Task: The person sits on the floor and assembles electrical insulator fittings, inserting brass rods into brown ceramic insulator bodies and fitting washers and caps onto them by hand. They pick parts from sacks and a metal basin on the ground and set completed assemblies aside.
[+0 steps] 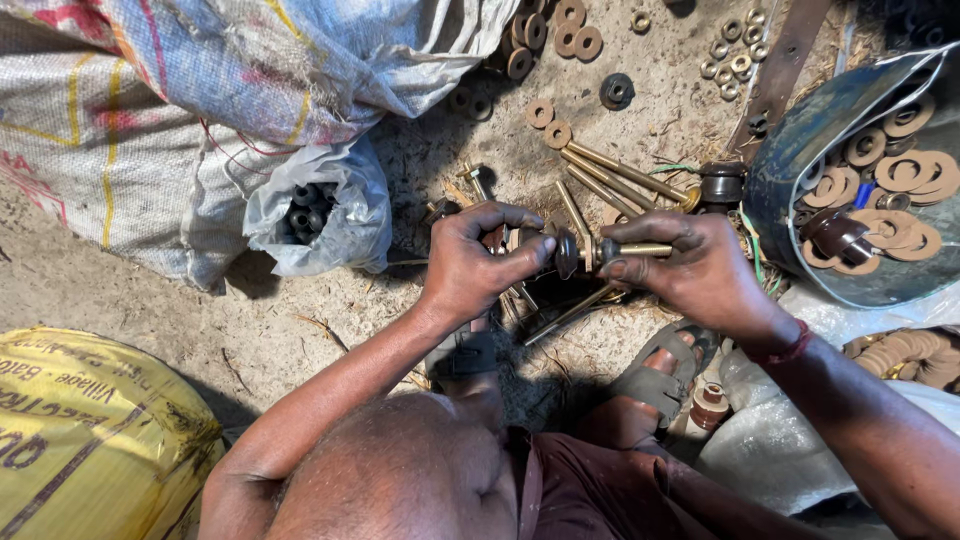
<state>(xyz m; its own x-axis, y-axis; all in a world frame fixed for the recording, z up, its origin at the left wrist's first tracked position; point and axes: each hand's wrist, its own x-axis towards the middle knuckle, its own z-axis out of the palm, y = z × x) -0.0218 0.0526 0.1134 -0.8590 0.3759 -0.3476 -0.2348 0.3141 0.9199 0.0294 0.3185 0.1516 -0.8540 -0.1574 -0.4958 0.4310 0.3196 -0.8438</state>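
yellow sack (90, 440): cut off at left edge | rod (640, 250): end hidden in right hand (700, 270)

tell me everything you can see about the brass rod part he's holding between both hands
The slim brass-coloured metal rod lies roughly level between both hands, above the dirt ground. A dark round disc and a brass collar sit on its left portion. The right hand pinches its right end; the left hand has its fingertips on the disc end. It looks dull and grimy. Similar rods lie loose on the ground behind it.
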